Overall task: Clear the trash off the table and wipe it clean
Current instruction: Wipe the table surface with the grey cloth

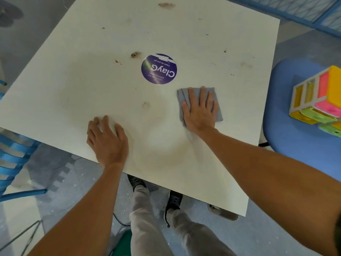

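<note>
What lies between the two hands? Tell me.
In the head view, only table with faint smears lies between the left hand and the right hand on the cloth; a brown stain sits just beyond.

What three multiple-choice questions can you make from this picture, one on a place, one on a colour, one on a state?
1. Where does the grey cloth lie relative to the round sticker?
A. Nearer the person, to its right
B. On top of it
C. Hanging off the near edge

2. What colour is the sticker?
A. Red
B. Purple
C. Green

3. How is the right hand on the cloth?
A. Flat, fingers spread, pressing it
B. Curled in a fist round it
C. Lifted clear of it

Answers:
1 A: in the head view the cloth lies below and right of the sticker, apart from it.
2 B: its disc is purple with white lettering.
3 A: straight fingers lie across the cloth on the table.
</note>
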`<act>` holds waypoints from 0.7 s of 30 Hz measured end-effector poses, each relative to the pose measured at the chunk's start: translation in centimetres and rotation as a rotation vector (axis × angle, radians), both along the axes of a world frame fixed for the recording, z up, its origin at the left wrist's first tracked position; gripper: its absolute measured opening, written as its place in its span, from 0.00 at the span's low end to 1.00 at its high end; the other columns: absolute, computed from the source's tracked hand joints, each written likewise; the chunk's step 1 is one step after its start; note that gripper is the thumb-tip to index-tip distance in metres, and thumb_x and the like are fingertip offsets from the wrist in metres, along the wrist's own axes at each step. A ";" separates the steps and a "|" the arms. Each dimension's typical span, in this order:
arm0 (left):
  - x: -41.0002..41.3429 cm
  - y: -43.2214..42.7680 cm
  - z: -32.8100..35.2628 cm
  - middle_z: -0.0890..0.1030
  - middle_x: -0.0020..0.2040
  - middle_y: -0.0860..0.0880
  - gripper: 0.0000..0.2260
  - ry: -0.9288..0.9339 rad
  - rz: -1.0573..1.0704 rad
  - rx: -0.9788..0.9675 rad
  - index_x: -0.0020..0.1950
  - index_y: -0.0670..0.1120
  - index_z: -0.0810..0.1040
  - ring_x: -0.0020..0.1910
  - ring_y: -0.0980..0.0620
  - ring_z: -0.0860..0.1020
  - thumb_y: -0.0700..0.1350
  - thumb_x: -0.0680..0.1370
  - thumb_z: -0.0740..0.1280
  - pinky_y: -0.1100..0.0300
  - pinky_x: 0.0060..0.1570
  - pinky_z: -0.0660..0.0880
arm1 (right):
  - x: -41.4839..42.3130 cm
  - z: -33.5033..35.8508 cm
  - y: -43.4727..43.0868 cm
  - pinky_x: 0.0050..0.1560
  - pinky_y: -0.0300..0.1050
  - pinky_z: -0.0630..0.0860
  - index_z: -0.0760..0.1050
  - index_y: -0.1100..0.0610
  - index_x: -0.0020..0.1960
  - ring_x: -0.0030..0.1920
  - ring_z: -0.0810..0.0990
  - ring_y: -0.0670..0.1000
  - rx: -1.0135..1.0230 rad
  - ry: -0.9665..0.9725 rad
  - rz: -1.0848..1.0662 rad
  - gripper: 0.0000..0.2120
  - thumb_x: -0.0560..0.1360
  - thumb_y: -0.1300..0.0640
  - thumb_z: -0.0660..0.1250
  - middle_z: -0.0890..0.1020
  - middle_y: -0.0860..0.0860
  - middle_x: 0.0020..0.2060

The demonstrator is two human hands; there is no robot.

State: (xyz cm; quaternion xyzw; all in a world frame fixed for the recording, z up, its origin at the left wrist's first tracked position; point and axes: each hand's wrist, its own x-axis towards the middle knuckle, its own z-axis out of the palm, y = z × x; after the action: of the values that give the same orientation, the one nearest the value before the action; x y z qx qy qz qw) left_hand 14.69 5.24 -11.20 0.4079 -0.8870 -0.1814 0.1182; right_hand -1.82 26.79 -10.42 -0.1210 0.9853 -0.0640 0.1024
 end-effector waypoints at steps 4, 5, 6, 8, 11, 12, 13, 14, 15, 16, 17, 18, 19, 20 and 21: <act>0.0 0.0 0.1 0.66 0.72 0.40 0.19 -0.014 0.001 0.001 0.71 0.45 0.68 0.73 0.40 0.62 0.49 0.82 0.58 0.43 0.69 0.62 | 5.3 0.0 -4.4 0.76 0.61 0.47 0.49 0.49 0.80 0.78 0.47 0.62 -0.029 0.038 0.274 0.29 0.82 0.40 0.43 0.49 0.57 0.79; 0.0 0.1 0.1 0.67 0.72 0.40 0.19 -0.017 -0.001 0.000 0.71 0.44 0.68 0.73 0.40 0.62 0.49 0.82 0.58 0.43 0.69 0.61 | 6.8 0.0 -4.3 0.75 0.62 0.49 0.52 0.49 0.80 0.78 0.48 0.62 -0.038 0.046 0.347 0.28 0.82 0.41 0.44 0.52 0.57 0.79; 0.0 0.1 0.2 0.67 0.72 0.40 0.19 -0.021 -0.005 -0.004 0.71 0.44 0.68 0.73 0.40 0.63 0.49 0.82 0.57 0.42 0.69 0.62 | 8.0 0.1 -3.7 0.75 0.61 0.50 0.55 0.49 0.79 0.78 0.50 0.61 -0.046 0.066 0.405 0.27 0.82 0.41 0.46 0.54 0.57 0.79; 0.0 0.1 0.2 0.66 0.72 0.40 0.19 -0.032 -0.013 -0.010 0.71 0.44 0.68 0.72 0.39 0.63 0.50 0.82 0.57 0.42 0.68 0.62 | 8.8 0.2 -1.6 0.75 0.60 0.52 0.57 0.48 0.79 0.78 0.52 0.60 -0.033 0.101 0.510 0.26 0.83 0.41 0.48 0.56 0.55 0.79; 0.1 0.0 0.1 0.66 0.73 0.40 0.19 -0.051 -0.017 -0.011 0.72 0.45 0.67 0.73 0.40 0.62 0.50 0.82 0.56 0.42 0.69 0.62 | 6.6 0.0 2.1 0.76 0.59 0.53 0.58 0.47 0.78 0.78 0.54 0.59 -0.001 0.126 0.495 0.26 0.82 0.41 0.47 0.58 0.55 0.78; 0.1 -0.1 0.1 0.65 0.73 0.41 0.19 -0.052 -0.022 -0.007 0.72 0.45 0.67 0.74 0.40 0.62 0.50 0.82 0.56 0.43 0.69 0.62 | 5.3 -0.1 3.0 0.75 0.59 0.54 0.57 0.47 0.79 0.78 0.54 0.60 0.015 0.121 0.432 0.27 0.82 0.40 0.46 0.57 0.55 0.78; 0.1 -0.1 0.2 0.65 0.73 0.41 0.19 -0.051 -0.033 -0.002 0.72 0.45 0.67 0.74 0.40 0.62 0.49 0.82 0.56 0.43 0.69 0.62 | 4.0 -0.2 3.5 0.75 0.60 0.54 0.55 0.48 0.79 0.78 0.53 0.60 0.038 0.104 0.363 0.29 0.82 0.39 0.43 0.56 0.56 0.79; 0.1 -0.1 0.2 0.65 0.73 0.41 0.19 -0.049 -0.049 0.004 0.72 0.45 0.67 0.74 0.40 0.61 0.49 0.82 0.56 0.43 0.70 0.61 | 2.9 -0.1 3.4 0.75 0.61 0.53 0.52 0.49 0.80 0.78 0.51 0.61 0.049 0.083 0.289 0.30 0.81 0.38 0.39 0.54 0.57 0.79; 0.1 -0.2 0.2 0.65 0.74 0.41 0.19 -0.045 -0.063 0.011 0.72 0.45 0.67 0.74 0.41 0.61 0.49 0.82 0.56 0.44 0.70 0.61 | 2.2 0.1 2.6 0.75 0.62 0.51 0.49 0.49 0.80 0.78 0.49 0.62 0.048 0.055 0.207 0.31 0.81 0.38 0.37 0.51 0.57 0.79; 0.1 -0.2 0.2 0.65 0.74 0.42 0.19 -0.039 -0.074 0.024 0.73 0.45 0.66 0.75 0.41 0.60 0.48 0.83 0.56 0.44 0.71 0.60 | 2.0 0.0 1.3 0.76 0.61 0.48 0.46 0.49 0.80 0.78 0.47 0.62 0.029 0.029 0.126 0.31 0.81 0.38 0.38 0.49 0.57 0.79; 0.1 -0.3 0.2 0.64 0.75 0.42 0.19 -0.029 -0.081 0.042 0.73 0.45 0.66 0.76 0.42 0.60 0.48 0.83 0.56 0.45 0.72 0.60 | 2.4 -0.1 -0.5 0.76 0.61 0.45 0.45 0.48 0.80 0.79 0.45 0.61 0.003 -0.003 0.070 0.31 0.80 0.38 0.40 0.46 0.56 0.80; 0.2 -0.5 0.2 0.64 0.75 0.42 0.19 -0.013 -0.085 0.060 0.73 0.45 0.66 0.76 0.42 0.60 0.48 0.83 0.56 0.45 0.73 0.59 | 3.4 -0.1 -2.3 0.76 0.60 0.42 0.44 0.47 0.80 0.79 0.43 0.61 -0.020 -0.024 0.062 0.30 0.80 0.38 0.41 0.45 0.56 0.80; 0.2 -0.5 0.2 0.64 0.76 0.42 0.19 0.003 -0.089 0.077 0.73 0.44 0.67 0.76 0.42 0.59 0.47 0.83 0.56 0.46 0.73 0.59 | 4.8 -0.2 -4.0 0.75 0.60 0.41 0.46 0.46 0.80 0.79 0.43 0.61 -0.038 -0.027 0.107 0.30 0.80 0.38 0.41 0.46 0.56 0.80; 0.3 -0.6 0.2 0.64 0.76 0.42 0.19 0.017 -0.091 0.092 0.74 0.44 0.67 0.77 0.43 0.59 0.46 0.83 0.56 0.46 0.74 0.59 | 6.6 -0.1 -5.3 0.76 0.60 0.42 0.48 0.47 0.80 0.79 0.45 0.62 -0.049 -0.008 0.192 0.30 0.80 0.39 0.42 0.48 0.57 0.80; 0.5 -0.7 0.2 0.64 0.76 0.42 0.19 0.030 -0.096 0.104 0.74 0.44 0.67 0.77 0.43 0.58 0.46 0.83 0.56 0.47 0.74 0.58 | 8.4 0.0 -5.9 0.76 0.60 0.44 0.50 0.48 0.80 0.79 0.47 0.62 -0.046 0.014 0.292 0.29 0.81 0.40 0.44 0.50 0.57 0.79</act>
State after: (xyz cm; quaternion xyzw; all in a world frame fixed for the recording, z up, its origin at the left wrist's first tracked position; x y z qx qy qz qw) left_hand 15.16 4.56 -10.98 0.3676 -0.8931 -0.2389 0.1010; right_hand 6.60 20.84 -10.44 -0.2658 0.9562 -0.0702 0.1008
